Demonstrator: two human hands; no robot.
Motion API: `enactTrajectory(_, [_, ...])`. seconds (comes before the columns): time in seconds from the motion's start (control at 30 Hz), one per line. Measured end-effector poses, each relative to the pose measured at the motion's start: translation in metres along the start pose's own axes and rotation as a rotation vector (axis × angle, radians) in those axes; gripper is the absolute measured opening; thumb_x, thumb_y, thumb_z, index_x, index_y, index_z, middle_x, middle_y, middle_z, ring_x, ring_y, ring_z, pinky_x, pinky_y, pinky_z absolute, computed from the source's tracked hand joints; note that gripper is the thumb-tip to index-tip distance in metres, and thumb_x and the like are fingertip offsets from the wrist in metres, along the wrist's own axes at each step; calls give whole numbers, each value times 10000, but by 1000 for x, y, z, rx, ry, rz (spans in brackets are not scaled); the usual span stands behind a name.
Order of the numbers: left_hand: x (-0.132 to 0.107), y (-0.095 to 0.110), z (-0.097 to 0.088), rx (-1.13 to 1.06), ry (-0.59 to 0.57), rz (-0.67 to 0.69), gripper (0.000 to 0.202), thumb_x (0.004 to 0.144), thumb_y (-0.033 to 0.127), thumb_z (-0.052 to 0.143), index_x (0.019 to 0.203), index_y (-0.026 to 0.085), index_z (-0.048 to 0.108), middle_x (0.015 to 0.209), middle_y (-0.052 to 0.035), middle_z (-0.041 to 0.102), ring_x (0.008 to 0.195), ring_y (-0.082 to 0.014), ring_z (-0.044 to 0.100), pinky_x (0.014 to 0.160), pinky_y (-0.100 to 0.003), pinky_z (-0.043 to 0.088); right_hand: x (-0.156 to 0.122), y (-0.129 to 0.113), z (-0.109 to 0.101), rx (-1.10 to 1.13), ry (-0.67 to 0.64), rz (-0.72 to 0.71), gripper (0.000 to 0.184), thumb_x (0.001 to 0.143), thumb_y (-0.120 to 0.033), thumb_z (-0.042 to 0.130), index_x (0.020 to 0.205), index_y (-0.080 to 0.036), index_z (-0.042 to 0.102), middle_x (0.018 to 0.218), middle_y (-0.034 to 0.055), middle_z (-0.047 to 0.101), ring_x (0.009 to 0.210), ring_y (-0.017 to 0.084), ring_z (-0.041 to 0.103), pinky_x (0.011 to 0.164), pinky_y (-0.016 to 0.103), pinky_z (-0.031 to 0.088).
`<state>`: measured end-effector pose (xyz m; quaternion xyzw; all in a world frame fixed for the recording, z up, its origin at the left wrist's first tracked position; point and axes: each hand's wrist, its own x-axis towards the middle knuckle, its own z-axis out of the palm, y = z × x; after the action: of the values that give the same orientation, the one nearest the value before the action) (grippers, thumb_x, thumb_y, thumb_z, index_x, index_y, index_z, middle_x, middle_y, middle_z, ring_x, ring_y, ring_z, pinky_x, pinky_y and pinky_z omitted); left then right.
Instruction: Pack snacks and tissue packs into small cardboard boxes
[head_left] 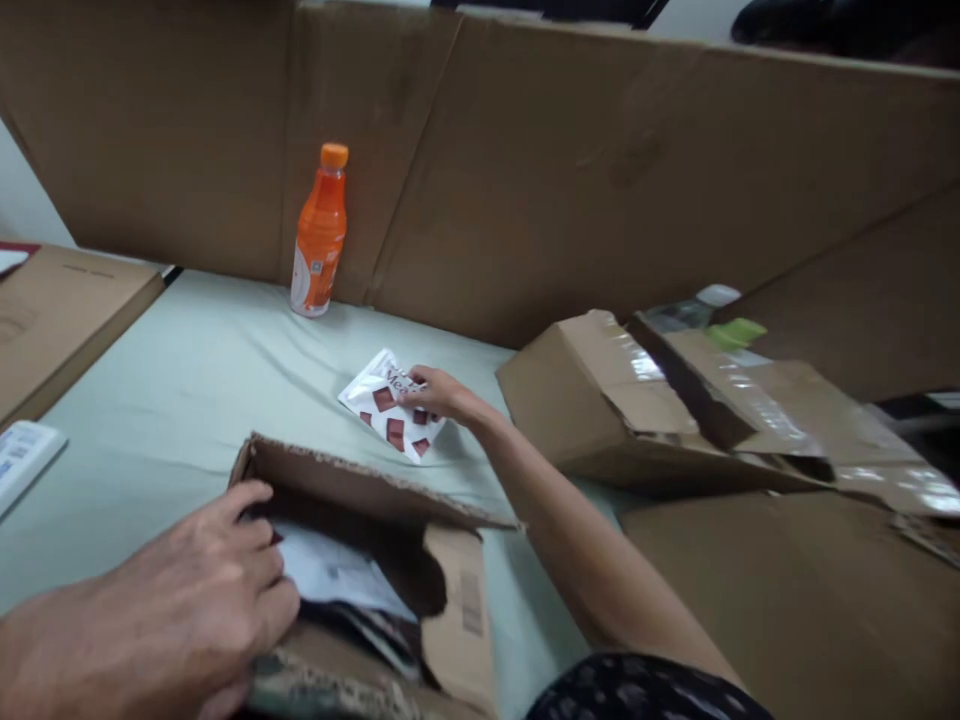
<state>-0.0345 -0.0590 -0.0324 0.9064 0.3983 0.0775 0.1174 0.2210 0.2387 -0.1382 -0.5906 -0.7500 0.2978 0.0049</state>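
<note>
My right hand reaches forward and pinches the edge of a white packet printed with dark red squares, which lies on the pale green table cover. My left hand rests on the near rim of an open cardboard box, with curled fingers touching white paper packets inside it. The box's torn flap stands up between my two hands.
An orange drink bottle stands upright at the back against a cardboard wall. Flattened, taped cardboard boxes lie to the right. A brown board and a white device sit at the left edge.
</note>
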Motion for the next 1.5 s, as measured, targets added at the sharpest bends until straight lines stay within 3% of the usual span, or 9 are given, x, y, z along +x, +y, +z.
enactTrajectory(0.1, [-2, 7, -7, 38, -3, -9, 141, 770, 148, 713, 848, 236, 636, 816, -2, 701, 824, -241, 647, 1194, -496, 325, -84, 10, -20, 129, 187, -85, 137, 863, -234, 685, 961, -187, 602, 886, 43, 721, 757, 188, 700, 630, 271, 542])
enactTrajectory(0.27, [-7, 10, 1, 165, 36, 22, 110, 775, 134, 698, 784, 218, 628, 745, 5, 681, 760, -225, 623, 1128, -492, 335, -214, -31, -54, 477, 885, -572, 256, 752, -342, 819, 881, -281, 607, 873, 42, 730, 748, 216, 676, 636, 368, 544])
enactTrajectory(0.33, [-6, 11, 4, 195, 70, 35, 112, 768, 132, 703, 769, 214, 627, 742, -1, 690, 766, -226, 624, 1088, -465, 365, -245, -59, -45, 324, 906, -709, 196, 810, -321, 789, 867, -298, 603, 785, 15, 702, 656, 190, 644, 561, 332, 505])
enactTrajectory(0.5, [-7, 14, 8, 221, 170, 49, 155, 819, 78, 622, 754, 218, 619, 713, -6, 682, 791, -230, 629, 1043, -421, 416, -273, -90, 0, -143, 615, -871, 113, 918, -188, 537, 838, -265, 559, 615, -24, 645, 460, 139, 556, 450, 262, 402])
enactTrajectory(0.7, [-10, 16, 6, 270, 196, 9, 212, 743, 20, 593, 646, 208, 610, 598, 3, 621, 641, -204, 581, 1126, -482, 397, -316, -69, -3, -15, 990, -580, 138, 844, -395, 755, 909, -386, 634, 580, -20, 614, 454, 237, 566, 374, 340, 399])
enactTrajectory(0.87, [-11, 15, 14, 272, 251, 2, 160, 774, 57, 633, 736, 211, 654, 678, -1, 680, 752, -227, 644, 1202, -554, 289, -295, -82, -1, -224, 649, -835, 130, 911, -154, 551, 888, -279, 580, 658, -28, 654, 509, 155, 584, 496, 266, 431])
enactTrajectory(1.03, [-14, 16, 20, 336, 193, -31, 71, 778, 131, 675, 744, 189, 698, 690, -37, 709, 785, -262, 665, 1185, -613, 283, -261, -96, 16, -588, 773, -692, 197, 934, -113, 491, 792, -239, 542, 675, 32, 650, 566, 170, 538, 559, 290, 322])
enactTrajectory(1.3, [-20, 18, 21, 357, 216, -40, 61, 749, 134, 662, 754, 183, 697, 710, -49, 723, 796, -267, 675, 1176, -614, 333, -249, -129, 27, -715, 271, -542, 186, 935, -58, 499, 968, -209, 604, 879, 96, 735, 740, 219, 649, 572, 311, 265])
enactTrajectory(1.5, [-17, 15, 18, 365, 200, -14, 69, 742, 127, 672, 704, 182, 657, 679, -47, 705, 758, -260, 679, 1163, -609, 383, -212, -122, 43, -598, -41, -573, 138, 975, -165, 580, 1104, -165, 628, 1020, 121, 757, 849, 232, 688, 644, 299, 374])
